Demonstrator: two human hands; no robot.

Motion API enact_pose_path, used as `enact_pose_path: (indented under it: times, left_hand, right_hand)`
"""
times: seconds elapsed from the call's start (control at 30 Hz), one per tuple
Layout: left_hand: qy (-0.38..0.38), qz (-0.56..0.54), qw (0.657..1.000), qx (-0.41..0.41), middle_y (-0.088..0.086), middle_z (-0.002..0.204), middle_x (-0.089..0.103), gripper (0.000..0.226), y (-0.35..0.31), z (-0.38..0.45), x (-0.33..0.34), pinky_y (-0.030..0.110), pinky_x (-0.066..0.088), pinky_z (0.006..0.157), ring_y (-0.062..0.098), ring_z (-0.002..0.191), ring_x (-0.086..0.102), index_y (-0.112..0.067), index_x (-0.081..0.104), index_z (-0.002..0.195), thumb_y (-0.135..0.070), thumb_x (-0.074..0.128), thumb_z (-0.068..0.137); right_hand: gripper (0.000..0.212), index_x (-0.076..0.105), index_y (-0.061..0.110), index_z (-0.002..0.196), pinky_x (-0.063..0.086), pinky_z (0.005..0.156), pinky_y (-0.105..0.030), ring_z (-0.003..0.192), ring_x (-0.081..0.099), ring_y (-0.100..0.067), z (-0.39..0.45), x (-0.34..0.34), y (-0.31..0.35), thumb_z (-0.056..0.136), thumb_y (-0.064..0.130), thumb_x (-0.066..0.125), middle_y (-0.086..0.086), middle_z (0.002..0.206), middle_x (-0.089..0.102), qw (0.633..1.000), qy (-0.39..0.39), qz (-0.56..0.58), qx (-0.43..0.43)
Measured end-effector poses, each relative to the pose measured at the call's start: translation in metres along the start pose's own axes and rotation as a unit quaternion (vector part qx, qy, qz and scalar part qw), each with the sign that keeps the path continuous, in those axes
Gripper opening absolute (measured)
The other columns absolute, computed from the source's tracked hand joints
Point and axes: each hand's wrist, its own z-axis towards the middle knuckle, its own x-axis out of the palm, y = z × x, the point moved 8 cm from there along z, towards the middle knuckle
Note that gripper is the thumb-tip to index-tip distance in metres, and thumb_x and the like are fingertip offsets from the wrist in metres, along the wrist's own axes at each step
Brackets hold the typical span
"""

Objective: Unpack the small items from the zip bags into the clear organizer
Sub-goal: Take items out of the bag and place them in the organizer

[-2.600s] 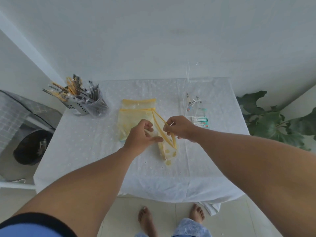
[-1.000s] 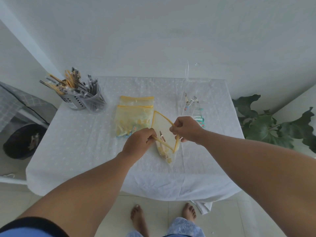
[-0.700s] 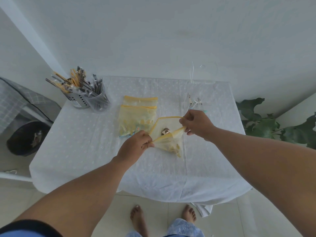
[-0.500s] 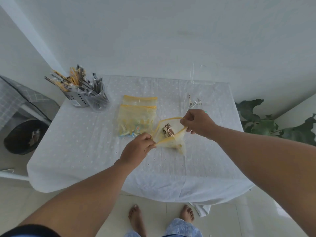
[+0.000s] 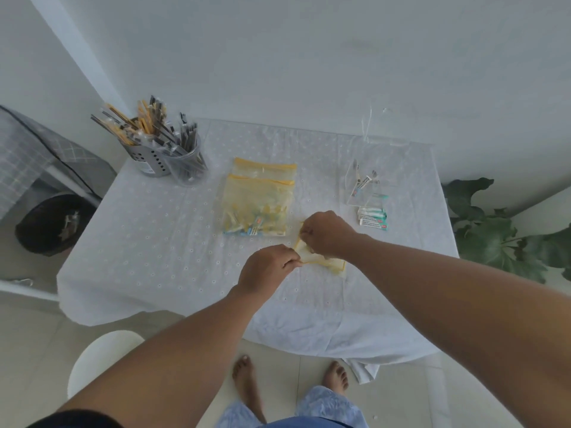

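Note:
A small yellow zip bag [image 5: 332, 263] lies on the white tablecloth near the front middle. My left hand [image 5: 267, 270] pinches its left rim. My right hand [image 5: 326, 233] has its fingers curled into the bag's mouth; what they hold is hidden. Two more yellow zip bags [image 5: 258, 200] full of small items lie stacked behind my hands. The clear organizer [image 5: 364, 183] stands at the back right with a few small packets inside. Small white and green packets [image 5: 372, 219] lie in front of it.
A metal holder and a clear cup of wrapped sticks [image 5: 167, 149] stand at the table's back left. A black bin [image 5: 52, 222] sits on the floor to the left, a white stool [image 5: 99, 359] at lower left, a leafy plant [image 5: 500, 236] to the right.
The bag was held up with its mouth spread wide between both hands. Now it lies lower on the cloth, and my right hand has moved down into its mouth.

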Motion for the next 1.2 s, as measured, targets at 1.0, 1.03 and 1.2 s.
enact_pose_path:
  times: [1.0,1.03,1.2]
  left_hand:
    - [0.024,0.079,0.997,0.003,0.003,0.074,0.064,0.009,0.006,0.027,0.009,0.032,0.048,0.044,0.023,0.063,0.060,-0.012,0.070,0.075,-0.014,0.076,0.081]
    - [0.026,0.080,0.996,0.003,0.003,0.075,0.064,0.008,0.007,0.027,0.009,0.032,0.048,0.044,0.023,0.064,0.060,-0.012,0.070,0.076,-0.014,0.075,0.081]
    - [0.037,0.080,0.996,-0.007,0.001,0.078,0.065,0.006,0.014,0.024,0.012,0.033,0.050,0.047,0.021,0.070,0.062,-0.013,0.071,0.078,-0.016,0.075,0.082]
  right_hand:
    - [0.021,0.058,0.026,0.086,0.030,0.100,-0.044,0.104,0.059,-0.023,0.031,0.037,-0.052,0.089,0.046,0.057,0.005,0.082,0.056,0.961,0.040,-0.193,0.192]
    - [0.019,0.057,0.026,0.085,0.030,0.099,-0.044,0.104,0.058,-0.024,0.031,0.041,-0.052,0.088,0.045,0.057,0.005,0.079,0.053,0.961,0.041,-0.187,0.200]
    - [0.013,0.060,0.029,0.094,0.031,0.097,-0.043,0.111,0.054,-0.023,0.031,0.054,-0.048,0.089,0.040,0.056,0.005,0.091,0.064,0.963,0.015,-0.164,0.211]
